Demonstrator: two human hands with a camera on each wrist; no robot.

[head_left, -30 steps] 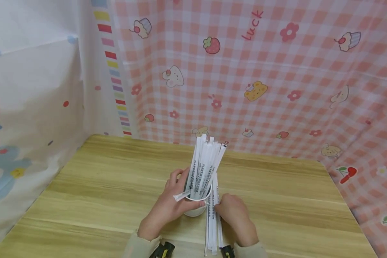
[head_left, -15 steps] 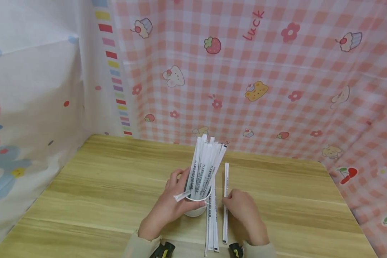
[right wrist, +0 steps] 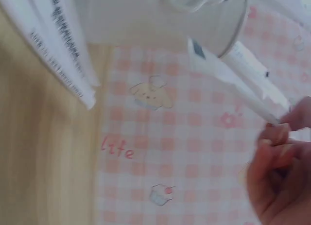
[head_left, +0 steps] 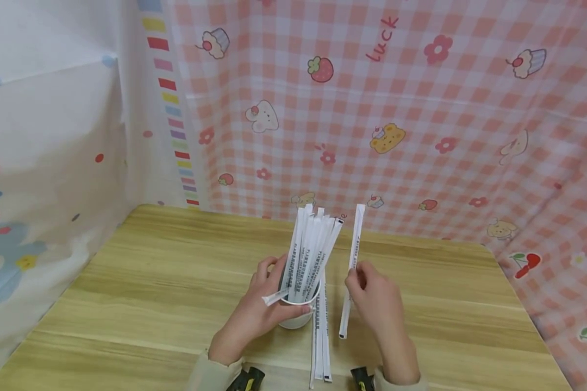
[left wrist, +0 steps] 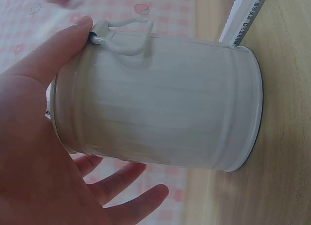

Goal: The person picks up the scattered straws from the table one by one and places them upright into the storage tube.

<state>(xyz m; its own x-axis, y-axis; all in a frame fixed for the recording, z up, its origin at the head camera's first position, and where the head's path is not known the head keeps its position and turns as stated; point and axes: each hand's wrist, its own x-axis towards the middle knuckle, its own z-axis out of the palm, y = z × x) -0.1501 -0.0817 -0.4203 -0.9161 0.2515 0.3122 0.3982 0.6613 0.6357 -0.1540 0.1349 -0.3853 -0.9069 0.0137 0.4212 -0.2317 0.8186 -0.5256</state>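
Observation:
My left hand (head_left: 254,312) holds a white metal bucket (left wrist: 155,98) with a small side handle, thumb and fingers around its upper part. A bunch of paper-wrapped straws (head_left: 307,255) stands in the bucket, and one short piece sticks out over the rim to the left. To the right of the bucket, my right hand (head_left: 379,297) pinches a single wrapped straw (head_left: 358,231) near its middle. This straw is raised and slightly tilted, its dark-marked end low and apart from the bucket. A few more wrapped straws (head_left: 319,347) lie on the table beside the bucket's base.
The wood-grain table (head_left: 142,304) runs back to a pink checked cloth (head_left: 352,108) hung behind it. A white patterned cloth (head_left: 68,130) hangs at the left.
My right hand has separated one straw from those on the table, moved it right and lifted it up. My left hand and the bucket have stayed in place.

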